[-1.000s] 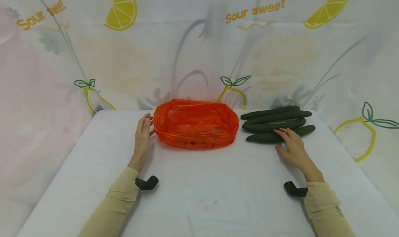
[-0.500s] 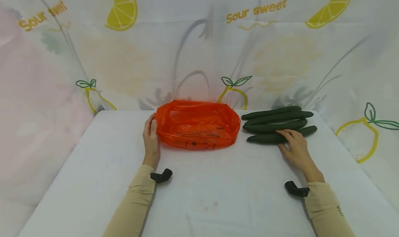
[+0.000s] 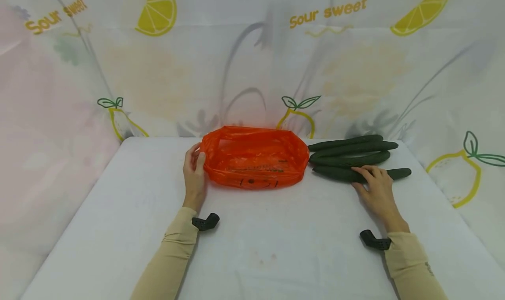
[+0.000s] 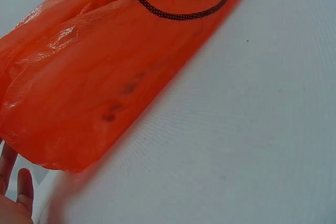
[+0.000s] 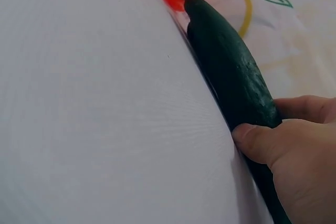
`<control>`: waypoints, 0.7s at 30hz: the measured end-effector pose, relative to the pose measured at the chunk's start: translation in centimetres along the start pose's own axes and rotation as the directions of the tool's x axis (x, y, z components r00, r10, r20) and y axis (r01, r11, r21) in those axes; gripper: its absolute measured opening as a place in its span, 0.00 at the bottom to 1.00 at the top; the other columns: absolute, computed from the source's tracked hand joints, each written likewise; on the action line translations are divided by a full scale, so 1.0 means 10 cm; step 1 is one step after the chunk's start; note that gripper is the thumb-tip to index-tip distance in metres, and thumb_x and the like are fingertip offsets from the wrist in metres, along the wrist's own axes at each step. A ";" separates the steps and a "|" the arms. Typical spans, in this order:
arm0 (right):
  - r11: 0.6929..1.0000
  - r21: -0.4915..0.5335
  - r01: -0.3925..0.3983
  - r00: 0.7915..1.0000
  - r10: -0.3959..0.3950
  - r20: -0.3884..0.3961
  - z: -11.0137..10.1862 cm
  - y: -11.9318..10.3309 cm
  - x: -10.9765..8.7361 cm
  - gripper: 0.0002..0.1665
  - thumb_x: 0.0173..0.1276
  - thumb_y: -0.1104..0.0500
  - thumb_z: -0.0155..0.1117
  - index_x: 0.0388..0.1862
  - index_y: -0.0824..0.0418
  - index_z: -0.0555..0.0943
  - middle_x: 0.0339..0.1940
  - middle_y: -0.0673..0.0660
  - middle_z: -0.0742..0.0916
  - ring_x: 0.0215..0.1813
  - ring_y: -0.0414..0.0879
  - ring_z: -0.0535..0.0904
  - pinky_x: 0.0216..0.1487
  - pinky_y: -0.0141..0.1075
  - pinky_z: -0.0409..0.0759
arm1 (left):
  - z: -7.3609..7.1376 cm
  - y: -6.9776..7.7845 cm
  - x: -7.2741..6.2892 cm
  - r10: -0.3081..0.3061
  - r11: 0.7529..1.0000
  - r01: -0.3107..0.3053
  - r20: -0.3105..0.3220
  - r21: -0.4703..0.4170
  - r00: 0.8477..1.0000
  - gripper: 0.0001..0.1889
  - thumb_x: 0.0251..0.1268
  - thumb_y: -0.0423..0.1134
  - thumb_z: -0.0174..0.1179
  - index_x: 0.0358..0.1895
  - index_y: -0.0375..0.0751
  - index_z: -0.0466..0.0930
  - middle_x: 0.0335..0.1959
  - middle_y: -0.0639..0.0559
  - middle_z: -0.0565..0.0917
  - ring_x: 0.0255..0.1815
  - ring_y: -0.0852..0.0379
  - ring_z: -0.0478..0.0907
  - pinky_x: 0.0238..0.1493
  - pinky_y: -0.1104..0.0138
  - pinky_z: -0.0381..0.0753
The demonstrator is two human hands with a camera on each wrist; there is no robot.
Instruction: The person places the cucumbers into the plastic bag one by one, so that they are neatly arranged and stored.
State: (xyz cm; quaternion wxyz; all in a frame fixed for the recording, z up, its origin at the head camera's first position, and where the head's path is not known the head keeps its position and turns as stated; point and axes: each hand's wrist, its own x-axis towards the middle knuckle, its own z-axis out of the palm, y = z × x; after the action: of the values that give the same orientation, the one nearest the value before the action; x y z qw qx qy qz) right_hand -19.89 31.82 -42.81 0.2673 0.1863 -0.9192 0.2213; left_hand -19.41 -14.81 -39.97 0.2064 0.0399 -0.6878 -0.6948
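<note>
An orange-red plastic bag (image 3: 254, 183) with black print stands on the table, its mouth spread wide and facing up. At its left side is my left hand (image 3: 194, 177), fingers against the bag and thumb held apart from it. In the left wrist view, only some fingertips (image 4: 24, 187) show beside the bag's lower corner. My right hand (image 3: 376, 194) grips the nearest dark green cucumber (image 3: 333, 173) around its middle. The right wrist view shows the thumb on the near side of this cucumber (image 5: 226, 66) and a finger on the far side.
Three more cucumbers (image 3: 351, 149) lie side by side just behind the held one, their left ends close to the bag. A white cloth covers the table (image 3: 256, 243). Behind it hangs a lemon-printed curtain (image 3: 252, 63).
My left hand has moved right and come up against the bag. My right hand has closed around the front cucumber, which has shifted slightly right and away from the others.
</note>
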 end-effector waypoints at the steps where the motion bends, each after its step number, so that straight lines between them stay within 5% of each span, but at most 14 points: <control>1: 1.000 0.001 -0.004 1.000 0.004 0.002 0.00 0.00 -0.01 0.26 0.50 0.71 0.71 0.51 0.64 0.79 0.48 0.68 0.76 0.51 0.66 0.66 0.49 0.64 0.59 | 0.00 0.00 0.00 0.005 1.000 -0.005 -0.002 0.003 1.000 0.23 0.73 0.40 0.46 0.68 0.38 0.62 0.58 0.45 0.72 0.55 0.62 0.69 0.55 0.81 0.71; 15: 0.999 -0.014 0.037 0.998 -0.037 -0.056 0.00 -0.01 -0.05 0.27 0.47 0.72 0.73 0.50 0.66 0.79 0.46 0.68 0.77 0.52 0.66 0.70 0.47 0.60 0.63 | -0.02 0.00 -0.01 0.028 0.999 -0.028 -0.014 0.032 1.000 0.24 0.73 0.39 0.46 0.70 0.39 0.61 0.59 0.41 0.71 0.50 0.62 0.70 0.51 0.83 0.71; 21: 0.999 -0.009 0.047 0.990 -0.048 -0.136 -0.02 -0.03 0.00 0.31 0.45 0.72 0.73 0.52 0.66 0.78 0.47 0.69 0.77 0.51 0.65 0.70 0.44 0.54 0.64 | -0.02 -0.02 0.00 0.020 0.999 -0.022 -0.049 -0.029 0.999 0.22 0.72 0.38 0.47 0.67 0.38 0.62 0.57 0.41 0.74 0.52 0.61 0.72 0.53 0.80 0.72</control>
State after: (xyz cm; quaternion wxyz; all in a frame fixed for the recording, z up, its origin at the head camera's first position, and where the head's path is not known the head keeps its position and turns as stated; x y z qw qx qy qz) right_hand -19.66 31.65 -42.57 0.3351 0.1919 -0.8947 0.2246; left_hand -19.39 -15.03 -40.12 0.2310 0.0467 -0.6725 -0.7016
